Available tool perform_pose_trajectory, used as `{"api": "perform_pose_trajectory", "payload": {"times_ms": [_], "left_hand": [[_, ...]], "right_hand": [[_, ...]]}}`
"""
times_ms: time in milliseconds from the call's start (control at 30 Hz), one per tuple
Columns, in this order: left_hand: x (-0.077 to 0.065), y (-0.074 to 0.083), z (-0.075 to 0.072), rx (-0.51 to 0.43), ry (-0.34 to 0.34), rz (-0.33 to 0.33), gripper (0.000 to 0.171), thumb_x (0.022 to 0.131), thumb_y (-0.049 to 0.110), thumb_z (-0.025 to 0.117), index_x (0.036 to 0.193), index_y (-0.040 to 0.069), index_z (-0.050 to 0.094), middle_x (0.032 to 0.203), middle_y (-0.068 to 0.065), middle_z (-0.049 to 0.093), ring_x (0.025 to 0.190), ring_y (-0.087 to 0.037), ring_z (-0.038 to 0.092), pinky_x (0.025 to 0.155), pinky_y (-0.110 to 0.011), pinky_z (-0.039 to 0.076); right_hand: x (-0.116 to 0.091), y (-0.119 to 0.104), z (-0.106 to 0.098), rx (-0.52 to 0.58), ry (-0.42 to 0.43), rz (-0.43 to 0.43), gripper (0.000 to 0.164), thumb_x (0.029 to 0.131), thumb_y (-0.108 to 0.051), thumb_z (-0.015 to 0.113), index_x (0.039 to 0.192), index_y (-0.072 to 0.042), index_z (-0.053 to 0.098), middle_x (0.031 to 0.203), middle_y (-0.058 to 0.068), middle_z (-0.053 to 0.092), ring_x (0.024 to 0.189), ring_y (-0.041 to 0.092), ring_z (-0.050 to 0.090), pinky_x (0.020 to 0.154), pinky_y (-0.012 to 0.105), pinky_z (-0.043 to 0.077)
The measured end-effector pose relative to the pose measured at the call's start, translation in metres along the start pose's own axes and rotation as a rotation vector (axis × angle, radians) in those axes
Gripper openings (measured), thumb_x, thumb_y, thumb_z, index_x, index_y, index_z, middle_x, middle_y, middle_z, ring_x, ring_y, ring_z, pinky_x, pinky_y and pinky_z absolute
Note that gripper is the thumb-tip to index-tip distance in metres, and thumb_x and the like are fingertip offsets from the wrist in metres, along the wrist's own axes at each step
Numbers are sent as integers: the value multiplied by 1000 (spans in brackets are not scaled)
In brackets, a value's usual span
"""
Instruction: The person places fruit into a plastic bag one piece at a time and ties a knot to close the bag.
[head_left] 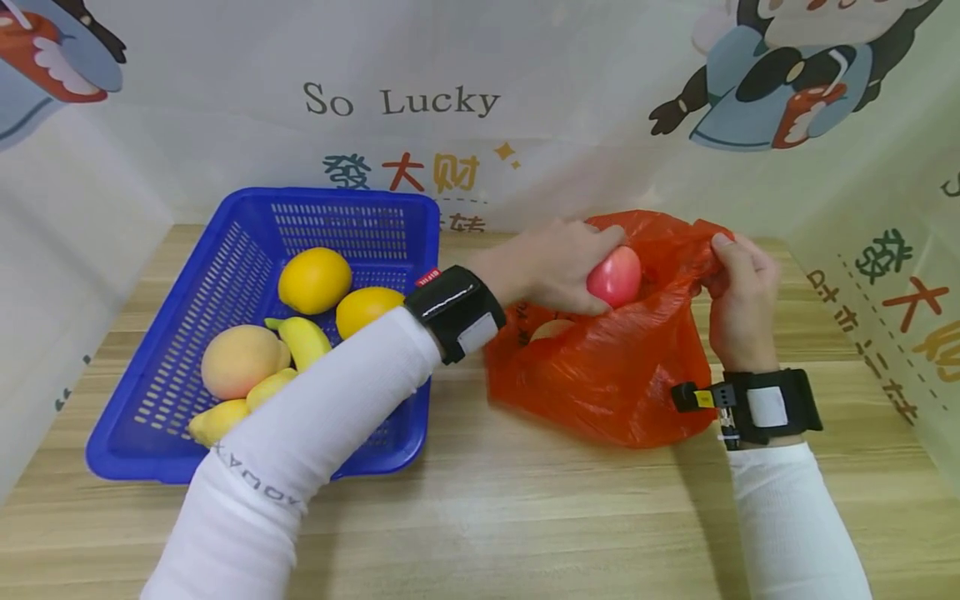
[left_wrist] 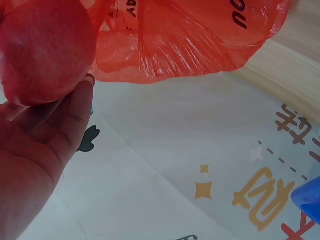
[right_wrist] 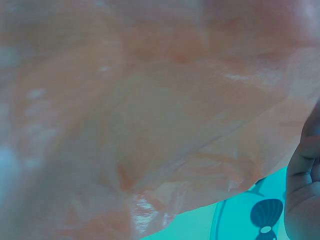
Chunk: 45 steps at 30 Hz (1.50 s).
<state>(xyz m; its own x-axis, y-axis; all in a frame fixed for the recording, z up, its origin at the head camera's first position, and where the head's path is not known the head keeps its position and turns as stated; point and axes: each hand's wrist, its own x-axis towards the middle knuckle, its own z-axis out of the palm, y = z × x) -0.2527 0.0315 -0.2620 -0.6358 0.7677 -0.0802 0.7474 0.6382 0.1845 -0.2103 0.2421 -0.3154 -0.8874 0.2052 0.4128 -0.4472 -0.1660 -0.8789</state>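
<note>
White sleeves (head_left: 300,442) overhang wood-grain tabletop (head_left: 510,525); printed sheeting (head_left: 570,92) stands behind red bag (head_left: 600,383).

Back cloth (head_left: 555,67): "So Lucky" w/ 發大财 below; R-side cloth (head_left: 870,217): 發大 + pt of 财; red bag (head_left: 600,375): "YOU" & "AY" in blk; L sleeve (head_left: 262,500): "AQUA", upside down, last char unclear; red tag (head_left: 427,277) on L wrist strap (head_left: 453,308) too sm to read
</note>
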Motion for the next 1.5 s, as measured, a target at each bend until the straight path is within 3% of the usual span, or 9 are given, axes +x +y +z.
{"api": "perform_pose_trajectory", "payload": {"times_ms": [167,367,633,800,1000,1267,1367,1500], "left_hand": [[4,2,8,-11,1,33,57,87,38,66,137,19,45,125,-2,59,112,-17,57,95,-30,50],[9,4,17,-32,-19,25,61,87,33,69,142,26,44,132,-4,49,112,-19,55,96,-31,50],[16,2,28,51,-8,-5,56,90,39,66,139,21,46,130,-3,56,113,-20,56,98,-35,50],[23,3,34,101,-20,-54,60,90,42,66,140,19,44,134,-4,54,113,-22,57,100,-36,50],[32,5,43,159,-39,-73,54,95,40,61,141,19,42,137,-5,51,119,-24,56,104,-40,48],[42,9,48,197,-42,-83,42,102,33,50,140,18,44,139,-6,52,126,-25,54,108,-42,45],[45,11,50,205,-43,-115,41,103,31,47,142,18,45,141,-6,53,128,-26,53,110,-43,43],[48,13,52,205,-74,-172,42,103,33,48,142,18,45,141,-6,54,126,-26,54,109,-43,43]], "right_hand": [[-1,1,-1,-8,-14,7,29,100,-15,51,83,-3,71,73,3,66,60,14,57,55,19,48],[-2,2,-1,6,-29,-8,27,99,-14,51,85,-2,71,75,4,67,60,13,58,55,19,48],[0,2,-3,10,-48,-42,30,100,-16,50,81,-5,70,72,1,66,59,13,57,54,18,48],[-1,1,-4,70,-67,-19,28,99,-15,51,84,1,69,72,4,66,59,14,56,54,19,48],[-2,3,-6,2,-42,-30,28,99,-15,51,83,-4,70,71,1,65,57,14,55,52,17,47],[-1,1,-8,55,-46,-8,27,98,-12,51,80,1,66,69,3,62,55,15,51,51,19,43],[0,0,-6,84,-62,11,27,98,-12,52,81,3,66,70,4,63,56,16,51,52,20,43],[1,1,-5,42,-66,12,27,99,-13,52,83,0,69,71,3,65,57,15,53,53,20,44]]}}
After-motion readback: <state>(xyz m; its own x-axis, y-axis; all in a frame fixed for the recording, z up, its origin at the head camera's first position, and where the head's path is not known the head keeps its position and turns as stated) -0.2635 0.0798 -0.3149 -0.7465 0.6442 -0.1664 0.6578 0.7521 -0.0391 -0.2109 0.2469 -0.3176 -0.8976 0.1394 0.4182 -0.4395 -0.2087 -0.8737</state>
